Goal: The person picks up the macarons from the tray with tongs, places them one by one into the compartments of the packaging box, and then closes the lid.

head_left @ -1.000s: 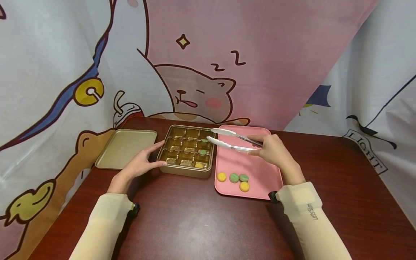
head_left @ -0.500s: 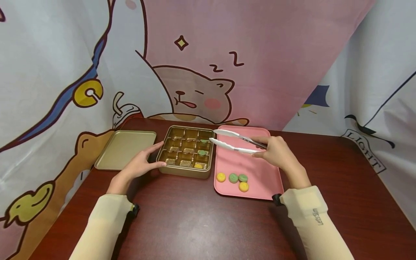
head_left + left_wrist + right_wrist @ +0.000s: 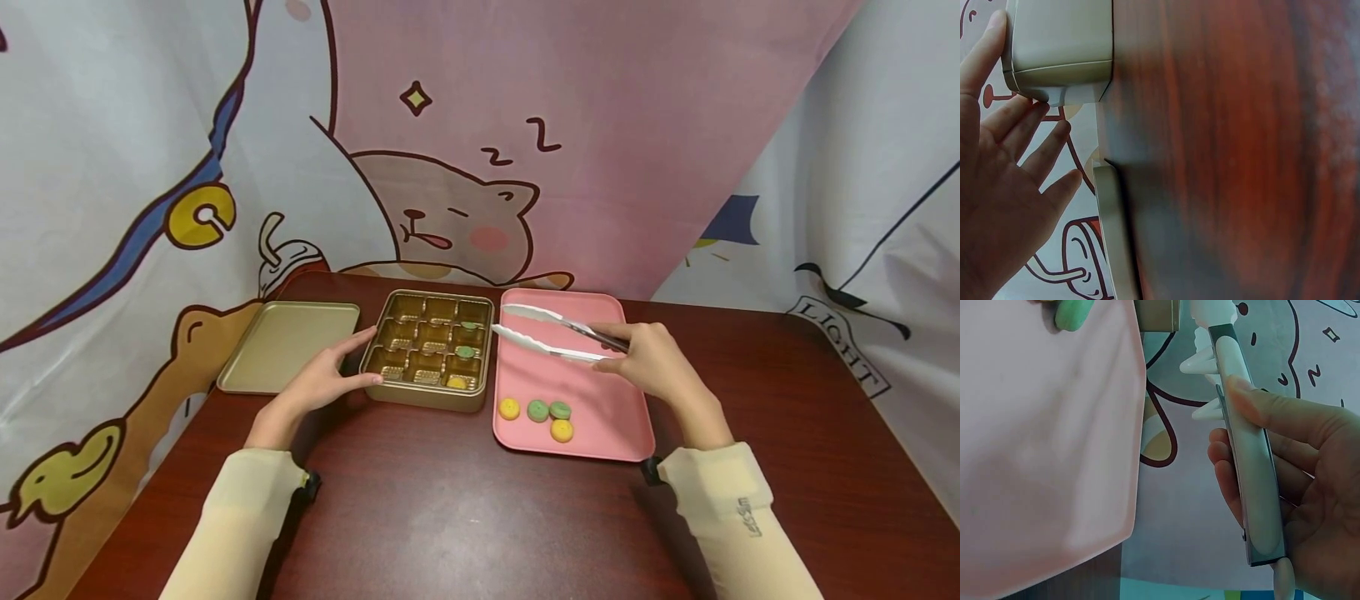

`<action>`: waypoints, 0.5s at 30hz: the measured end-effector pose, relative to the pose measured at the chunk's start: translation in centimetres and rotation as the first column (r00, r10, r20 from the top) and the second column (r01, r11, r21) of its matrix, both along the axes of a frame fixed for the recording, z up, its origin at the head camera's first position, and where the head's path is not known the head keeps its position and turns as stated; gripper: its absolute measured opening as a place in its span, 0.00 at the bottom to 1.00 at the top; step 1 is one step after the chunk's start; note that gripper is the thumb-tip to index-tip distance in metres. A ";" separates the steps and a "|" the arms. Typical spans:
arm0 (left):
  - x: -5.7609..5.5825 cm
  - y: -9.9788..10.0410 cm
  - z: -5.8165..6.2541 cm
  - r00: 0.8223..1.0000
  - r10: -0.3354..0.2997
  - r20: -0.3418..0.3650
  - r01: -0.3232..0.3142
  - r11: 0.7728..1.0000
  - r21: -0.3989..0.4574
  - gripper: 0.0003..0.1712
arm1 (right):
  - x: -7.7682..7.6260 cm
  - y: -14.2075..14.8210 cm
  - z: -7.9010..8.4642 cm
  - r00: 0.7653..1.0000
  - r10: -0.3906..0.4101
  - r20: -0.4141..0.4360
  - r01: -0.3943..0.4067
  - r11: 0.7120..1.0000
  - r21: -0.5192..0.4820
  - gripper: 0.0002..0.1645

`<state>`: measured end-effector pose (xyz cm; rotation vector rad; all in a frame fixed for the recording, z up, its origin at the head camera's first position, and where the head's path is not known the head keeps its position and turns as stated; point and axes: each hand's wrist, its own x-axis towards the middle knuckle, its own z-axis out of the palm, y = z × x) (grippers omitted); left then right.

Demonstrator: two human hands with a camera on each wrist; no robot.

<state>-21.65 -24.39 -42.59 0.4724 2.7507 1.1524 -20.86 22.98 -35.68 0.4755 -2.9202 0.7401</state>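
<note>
My left hand (image 3: pixel 322 383) touches the left side of a gold tin (image 3: pixel 420 396), thumb at its front corner, fingers fairly straight and spread in the left wrist view. In the tin's divided insert, the right column holds a green macaron (image 3: pixel 466 352), another green one (image 3: pixel 470 326) behind it and a yellow one (image 3: pixel 457 382) in front. My right hand (image 3: pixel 656 362) grips white-tipped tongs (image 3: pixel 525 340) above the pink tray (image 3: pixel 600 408). The tongs' arms stand apart with nothing between them. Two yellow macarons (image 3: pixel 562 430) and two green macarons (image 3: pixel 537 411) lie on the tray's front left.
A flat gold lid (image 3: pixel 292 346) lies left of the tin. The pink tray stands close by the tin's right side. All rest on a dark red-brown wooden table (image 3: pixel 450 517). A cartoon-printed cloth (image 3: pixel 637 150) hangs behind and at the sides.
My right hand and the tongs have moved right and slightly nearer, from over the tin's right edge to over the pink tray. The left hand stays at the tin.
</note>
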 end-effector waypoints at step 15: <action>0.0 0.0 -0.1 1.000 -0.001 -0.010 0.001 1.000 -0.003 0.50 | 1.7 1.5 -0.2 0.999 -0.020 0.043 0.020 1.000 -0.004 0.34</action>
